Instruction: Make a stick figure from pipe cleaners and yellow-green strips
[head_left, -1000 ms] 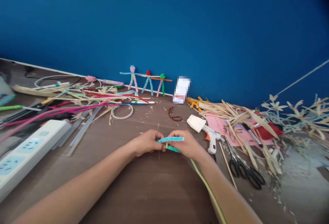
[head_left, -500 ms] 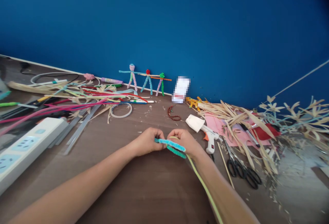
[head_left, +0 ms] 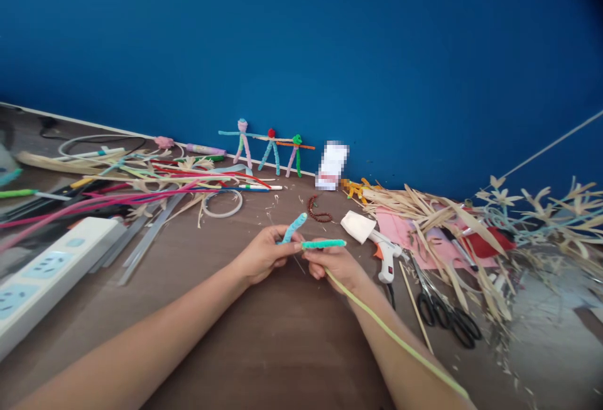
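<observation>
Close together at the middle of the table, both hands work on one fuzzy pipe-cleaner piece. My left hand (head_left: 268, 253) pinches it where a light blue wrapped leg (head_left: 294, 228) rises up and to the right. A teal wrapped leg (head_left: 325, 244) points right over the fingers of my right hand (head_left: 334, 262), which are closed on the piece and on a pale yellow-green pipe cleaner (head_left: 377, 317). That strand trails along my right forearm toward the lower right. The exact join is hidden by the fingertips. Thin wire-like ends stick out near my left fingers.
Three pipe-cleaner figures (head_left: 272, 149) lean against the blue wall beside a blurred-out phone-like panel (head_left: 331, 165). A glue gun (head_left: 377, 243), scissors (head_left: 447, 319) and dried husk strips (head_left: 424, 209) lie right. A power strip (head_left: 56, 272) and loose pipe cleaners (head_left: 141, 193) are left.
The piece has turned: the blue leg now points up and the teal leg lies level to the right, spread apart. The yellow-green strand has swung right, over my right forearm.
</observation>
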